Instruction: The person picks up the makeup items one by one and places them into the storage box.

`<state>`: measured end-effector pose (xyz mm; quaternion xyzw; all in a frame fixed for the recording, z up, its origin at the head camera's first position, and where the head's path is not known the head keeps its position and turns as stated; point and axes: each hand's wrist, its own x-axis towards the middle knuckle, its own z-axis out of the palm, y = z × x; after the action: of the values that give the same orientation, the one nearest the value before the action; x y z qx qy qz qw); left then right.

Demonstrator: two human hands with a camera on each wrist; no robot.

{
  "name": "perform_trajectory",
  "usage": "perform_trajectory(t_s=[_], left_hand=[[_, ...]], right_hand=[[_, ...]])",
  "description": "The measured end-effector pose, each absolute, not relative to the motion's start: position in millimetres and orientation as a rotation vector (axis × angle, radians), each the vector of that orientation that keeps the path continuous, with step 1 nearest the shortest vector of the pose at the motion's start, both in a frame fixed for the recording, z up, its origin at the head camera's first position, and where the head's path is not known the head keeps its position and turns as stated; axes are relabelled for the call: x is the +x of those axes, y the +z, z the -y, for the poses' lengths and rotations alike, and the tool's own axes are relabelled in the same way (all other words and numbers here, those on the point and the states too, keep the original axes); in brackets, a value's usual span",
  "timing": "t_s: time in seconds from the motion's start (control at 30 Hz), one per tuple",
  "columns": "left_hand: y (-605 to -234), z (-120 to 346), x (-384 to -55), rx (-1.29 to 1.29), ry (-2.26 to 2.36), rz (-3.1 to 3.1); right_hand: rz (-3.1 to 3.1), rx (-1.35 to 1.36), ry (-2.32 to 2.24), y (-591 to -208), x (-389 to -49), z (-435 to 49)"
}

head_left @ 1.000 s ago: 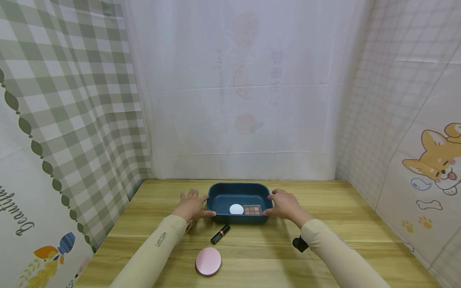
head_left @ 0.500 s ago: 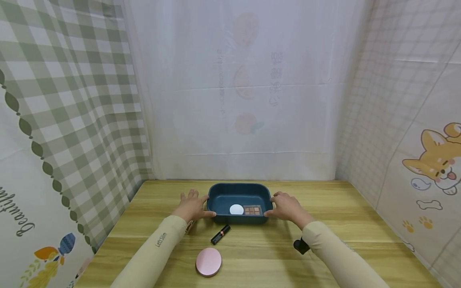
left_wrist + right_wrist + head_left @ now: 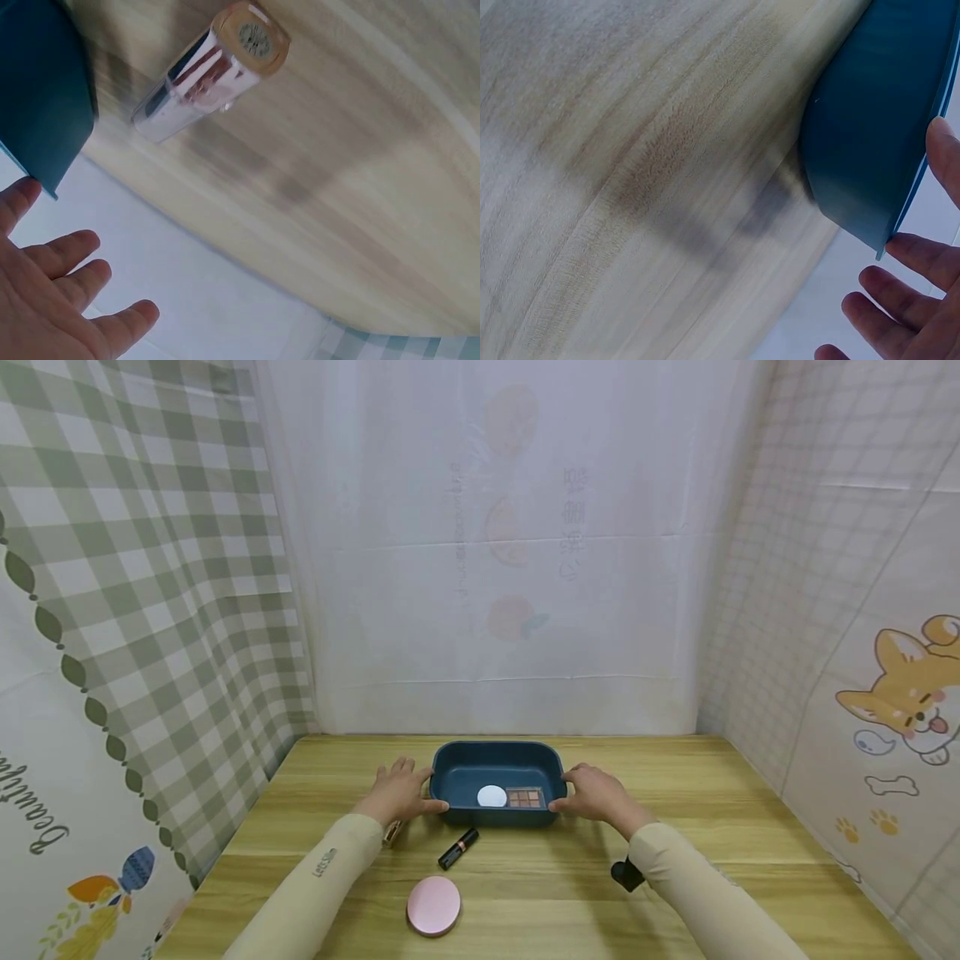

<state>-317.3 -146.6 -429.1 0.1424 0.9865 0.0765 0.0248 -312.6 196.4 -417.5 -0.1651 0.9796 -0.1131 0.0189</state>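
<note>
A dark teal rectangular box (image 3: 498, 764) sits at the middle of the table's far part. In it, near the front wall, lie a white round disc (image 3: 492, 796) and a palette of brown eyeshadows (image 3: 525, 797). My left hand (image 3: 397, 793) touches the box's left end, thumb and index fingertip at the rim, fingers spread. At the opposite end, my right hand (image 3: 596, 793) touches the rim likewise; in the right wrist view its other fingers stand apart from the box (image 3: 877, 112). A clear bottle with a gold end (image 3: 199, 82) stands near my left hand, partly hidden in the head view.
In front of the box a black lipstick tube (image 3: 458, 849) lies slantwise on the wooden table (image 3: 540, 893). Nearer to me is a pink round compact (image 3: 434, 906). A white cloth (image 3: 510, 610) hangs behind the table, with patterned cloths at both sides.
My right hand has shifted very slightly to the right at the rim. The box and the things on the table have stayed in place.
</note>
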Motion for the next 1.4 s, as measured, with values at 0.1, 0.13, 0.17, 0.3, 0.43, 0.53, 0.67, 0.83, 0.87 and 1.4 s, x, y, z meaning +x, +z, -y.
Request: perform_trajectory(t_s=[0.1,0.13,0.17,0.3,0.43,0.53,0.67,0.83,0.87,1.4], left_hand=[[-431,149,-318,0.441,0.296,-3.045],[-432,150,-318,0.442,0.313,-3.042],[-432,152,-317,0.444,0.334,-3.040],[-431,159,-315,0.437,0.416,-3.026],[-431,170,-313,0.418,0.469,-3.018],[-433,178,-313,0.408,0.478,-3.021],[-437,189,-312,0.380,0.486,-3.025],[-442,200,-310,0.350,0.484,-3.019],[-443,201,-310,0.353,0.478,-3.018],[-452,216,-299,0.334,0.466,-3.027]], right_hand=[[-3.032,-0.506,-0.369,-416,-311,-197],[-3.027,-0.497,-0.384,-416,-311,-196],[-3.025,-0.504,-0.382,-415,-311,-196],[-3.013,-0.513,-0.399,-414,-312,-195],[-3.007,-0.500,-0.417,-414,-313,-195],[-3.008,-0.494,-0.438,-415,-314,-195],[-3.006,-0.463,-0.506,-418,-314,-195],[-3.024,-0.391,-0.630,-422,-314,-196],[-3.027,-0.376,-0.645,-422,-313,-196],[-2.901,-0.244,-0.932,-429,-312,-194]])
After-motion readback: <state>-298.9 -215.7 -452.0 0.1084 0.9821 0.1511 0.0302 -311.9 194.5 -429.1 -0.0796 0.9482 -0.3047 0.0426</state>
